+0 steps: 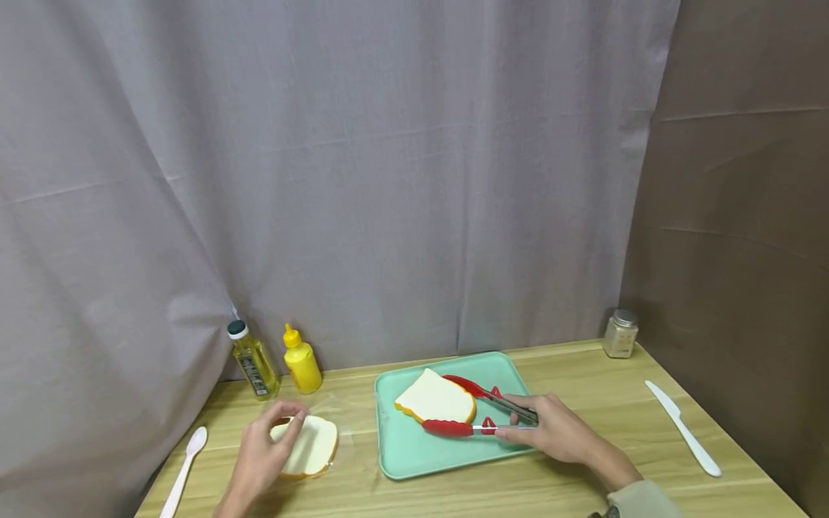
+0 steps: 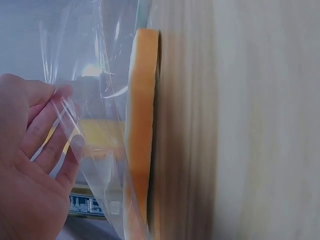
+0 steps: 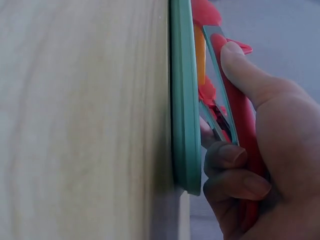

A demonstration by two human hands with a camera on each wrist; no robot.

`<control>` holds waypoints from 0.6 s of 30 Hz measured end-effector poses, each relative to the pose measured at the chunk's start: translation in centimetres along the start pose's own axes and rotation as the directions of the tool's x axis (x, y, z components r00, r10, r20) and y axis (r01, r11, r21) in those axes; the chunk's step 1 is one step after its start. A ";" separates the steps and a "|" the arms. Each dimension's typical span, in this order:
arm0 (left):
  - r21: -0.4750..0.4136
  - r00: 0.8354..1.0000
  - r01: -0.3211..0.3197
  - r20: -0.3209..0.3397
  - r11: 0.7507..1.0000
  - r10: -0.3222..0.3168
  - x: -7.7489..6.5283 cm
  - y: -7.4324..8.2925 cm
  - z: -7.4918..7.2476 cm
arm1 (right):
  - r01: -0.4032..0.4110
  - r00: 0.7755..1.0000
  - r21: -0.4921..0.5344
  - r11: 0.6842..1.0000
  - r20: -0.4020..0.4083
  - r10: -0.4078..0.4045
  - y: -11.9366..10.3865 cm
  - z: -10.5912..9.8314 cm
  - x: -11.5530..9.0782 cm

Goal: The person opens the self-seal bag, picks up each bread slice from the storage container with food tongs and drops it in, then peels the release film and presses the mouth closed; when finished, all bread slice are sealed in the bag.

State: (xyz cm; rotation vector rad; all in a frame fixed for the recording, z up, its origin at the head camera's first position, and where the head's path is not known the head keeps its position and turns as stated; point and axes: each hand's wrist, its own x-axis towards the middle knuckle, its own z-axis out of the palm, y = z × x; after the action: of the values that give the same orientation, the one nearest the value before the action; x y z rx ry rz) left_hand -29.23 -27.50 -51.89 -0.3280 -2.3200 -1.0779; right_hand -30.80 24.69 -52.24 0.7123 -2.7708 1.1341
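With thumb and fingertips, my left hand (image 2: 40,145) pinches a clear plastic bag (image 2: 107,65), pulling its film up. Beneath that hand, a bread slice (image 1: 315,446) lies on the table at the left, the film over or beside it. My right hand (image 1: 560,429) grips red-tipped tongs (image 1: 514,410), its fingers curled round the handle in the right wrist view. The tongs' red tips lie on both sides of a second bread slice (image 1: 437,397), which rests on the green tray (image 1: 414,467).
An oil bottle (image 1: 255,363) and a yellow squeeze bottle (image 1: 302,362) stand at the back left. A white spoon (image 1: 184,471) lies at the left edge. Toward the right are a seasoning jar (image 1: 620,334) and a white knife (image 1: 683,429). A grey curtain (image 1: 388,180) hangs behind.
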 end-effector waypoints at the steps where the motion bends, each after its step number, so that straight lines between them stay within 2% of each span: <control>1: 0.000 1.000 0.001 0.002 1.000 -0.001 0.0 0.0 0.0 | 0.003 1.000 0.021 1.000 0.004 -0.003 0.1 0.0 0.0; 6: -0.005 1.000 0.004 0.011 1.000 -0.004 0.0 0.2 0.1 | -0.022 0.999 0.108 0.994 0.034 0.018 0.7 -0.3 0.0; 11: -0.011 1.000 0.001 0.010 1.000 -0.001 0.0 0.5 0.1 | -0.043 0.998 0.129 0.991 0.058 0.036 0.6 -0.6 -0.1; 18: 0.047 1.000 0.000 0.007 0.999 -0.001 0.0 0.6 0.2 | 0.010 0.998 0.181 0.983 0.055 -0.020 0.3 -0.5 -0.2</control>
State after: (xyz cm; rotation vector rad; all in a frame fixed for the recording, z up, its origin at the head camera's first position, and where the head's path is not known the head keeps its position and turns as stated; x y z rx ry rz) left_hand -29.03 -26.95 -51.62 -0.3135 -2.3476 -1.0224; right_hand -30.84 25.25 -52.09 0.7930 -2.7274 1.3971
